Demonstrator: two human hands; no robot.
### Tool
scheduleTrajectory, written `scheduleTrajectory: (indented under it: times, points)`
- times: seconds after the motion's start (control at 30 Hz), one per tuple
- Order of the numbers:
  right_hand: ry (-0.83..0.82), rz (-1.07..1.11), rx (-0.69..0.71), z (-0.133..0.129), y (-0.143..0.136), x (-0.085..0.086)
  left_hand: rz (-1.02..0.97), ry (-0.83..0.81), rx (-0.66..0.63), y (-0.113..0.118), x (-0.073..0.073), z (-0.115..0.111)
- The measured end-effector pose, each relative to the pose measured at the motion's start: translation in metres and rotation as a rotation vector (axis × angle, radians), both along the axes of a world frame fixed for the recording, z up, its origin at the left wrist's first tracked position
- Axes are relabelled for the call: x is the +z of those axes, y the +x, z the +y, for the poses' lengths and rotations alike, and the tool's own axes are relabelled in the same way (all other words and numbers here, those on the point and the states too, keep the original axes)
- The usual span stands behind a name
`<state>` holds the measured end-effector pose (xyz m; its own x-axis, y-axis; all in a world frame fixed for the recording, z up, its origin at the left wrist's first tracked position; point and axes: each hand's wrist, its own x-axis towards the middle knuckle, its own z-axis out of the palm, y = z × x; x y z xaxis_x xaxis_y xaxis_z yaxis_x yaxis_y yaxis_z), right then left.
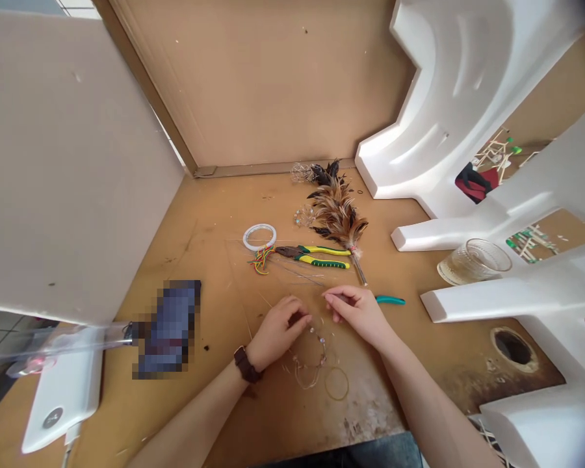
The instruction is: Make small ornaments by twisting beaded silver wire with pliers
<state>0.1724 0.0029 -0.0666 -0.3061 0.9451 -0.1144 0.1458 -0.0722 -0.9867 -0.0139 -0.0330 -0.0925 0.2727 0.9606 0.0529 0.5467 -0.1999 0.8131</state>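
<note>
My left hand (279, 330), with a dark watch on its wrist, is closed in a pinch at the upper end of a beaded wire (322, 340). The wire curves down to the table below it, carrying small shiny beads. My right hand (357, 313) is pinched too, a little to the right and apart from the left. What its fingertips hold is too small to make out. A teal handle (390, 299) sticks out behind the right hand; its other end is hidden. Below the hands lies a thin gold-coloured ring (337, 383).
Beyond the hands lie yellow-green pliers (322, 256), a white ring (260, 237) with coloured threads (262, 260) and a brown feather bundle (338, 208). A glass (475, 261) stands right by a white foam frame (443, 130). A blurred dark object (170, 328) and white power bank (65, 396) sit left.
</note>
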Motion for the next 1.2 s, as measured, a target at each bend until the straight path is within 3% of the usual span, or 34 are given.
scheduleTrajectory:
  times: [0.17, 0.27, 0.57, 0.97, 1.2]
  points:
    - [0.149, -0.095, 0.076, -0.007, 0.000, 0.012, -0.382, -0.238, 0.156, -0.006, -0.004, -0.001]
    - [0.262, -0.184, 0.141, -0.009, -0.001, 0.015, -0.485, -0.271, 0.198, -0.007, -0.005, 0.000]
    - [0.327, -0.310, 0.287, -0.011, -0.004, 0.010, -0.501, -0.299, 0.212, -0.005, -0.005, 0.001]
    - [0.424, -0.298, 0.324, -0.013, -0.007, 0.006, -0.455, -0.256, 0.232, -0.006, -0.009, 0.000]
    - [0.493, -0.420, 0.405, -0.016, -0.011, 0.006, -0.414, -0.238, 0.245, -0.005, -0.010, -0.001]
